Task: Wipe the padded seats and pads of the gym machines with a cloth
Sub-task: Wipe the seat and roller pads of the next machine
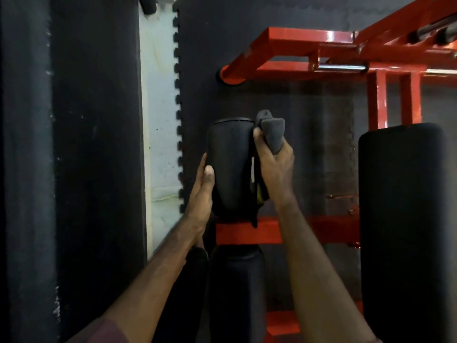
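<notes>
two hands: left point(201, 191) flat on one pad point(231, 164), right point(274, 167) gripping one cloth point(272, 134).

Dim, soft-focus view; glare on the red frame point(333, 37), dark blurred edges.

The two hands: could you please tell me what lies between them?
In the head view, the black pad sits between the left hand and the right hand, which holds the cloth.

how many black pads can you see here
3: one pad held between the hands, one just below it, one at right. Others may be out of view.
</notes>
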